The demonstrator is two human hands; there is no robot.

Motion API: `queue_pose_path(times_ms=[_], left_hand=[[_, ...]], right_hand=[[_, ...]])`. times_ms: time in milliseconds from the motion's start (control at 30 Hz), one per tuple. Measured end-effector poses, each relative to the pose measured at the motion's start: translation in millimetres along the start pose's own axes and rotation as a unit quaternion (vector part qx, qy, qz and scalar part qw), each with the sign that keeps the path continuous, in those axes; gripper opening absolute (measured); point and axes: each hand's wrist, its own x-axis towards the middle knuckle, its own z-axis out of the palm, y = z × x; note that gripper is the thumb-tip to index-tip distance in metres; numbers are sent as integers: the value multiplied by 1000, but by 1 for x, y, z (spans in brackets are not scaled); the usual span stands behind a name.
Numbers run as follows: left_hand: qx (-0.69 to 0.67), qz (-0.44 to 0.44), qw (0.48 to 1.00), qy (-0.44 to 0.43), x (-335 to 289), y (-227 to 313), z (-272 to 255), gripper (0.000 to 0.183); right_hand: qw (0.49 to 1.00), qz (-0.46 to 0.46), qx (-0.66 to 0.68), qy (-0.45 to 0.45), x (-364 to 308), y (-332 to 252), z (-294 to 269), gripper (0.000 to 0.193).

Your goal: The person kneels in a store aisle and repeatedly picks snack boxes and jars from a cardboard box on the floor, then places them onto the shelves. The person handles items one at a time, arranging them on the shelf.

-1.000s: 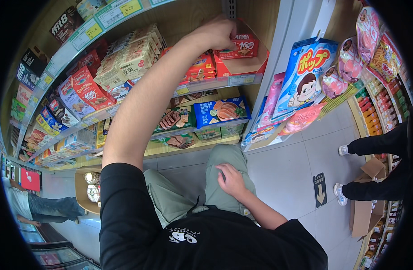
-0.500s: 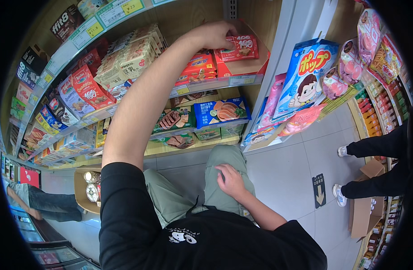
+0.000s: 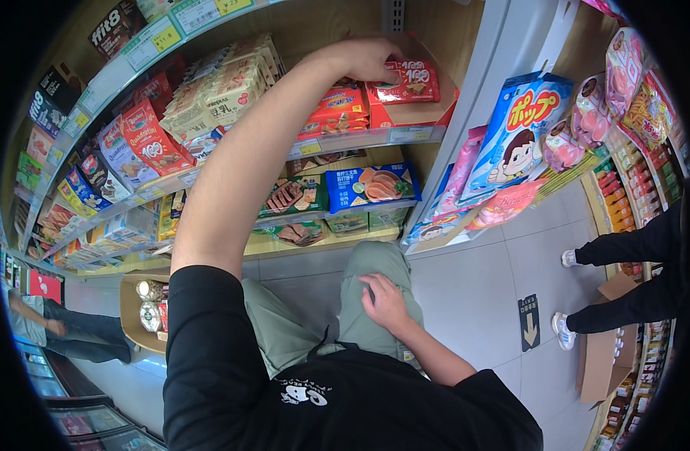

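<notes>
Touching: left hand [image 3: 366, 59], can't tell if gripping
Red packet [image 3: 421, 90]: right of it, long side left-to-right, near shelf's [image 3: 379, 137] right edge
Right hand [image 3: 385, 302]: loose on knee [image 3: 376, 261], farther

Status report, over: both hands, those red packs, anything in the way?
Left hand at red packs, grip unclear. Right hand resting on right knee. Packs inside open red carton; its walls might hinder.
</notes>
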Motion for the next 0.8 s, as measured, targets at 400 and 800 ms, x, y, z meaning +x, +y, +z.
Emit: queue_pose_path(times_ms=[400,800], left_hand=[[13,80,982,169,-109,56,-22,59],[-8,-283,811,512,-516,-6,134,11]], right_hand=[[1000,12,-1,-27,2,7,10,28],[994,38,-47,-91,1,-4,27,27]])
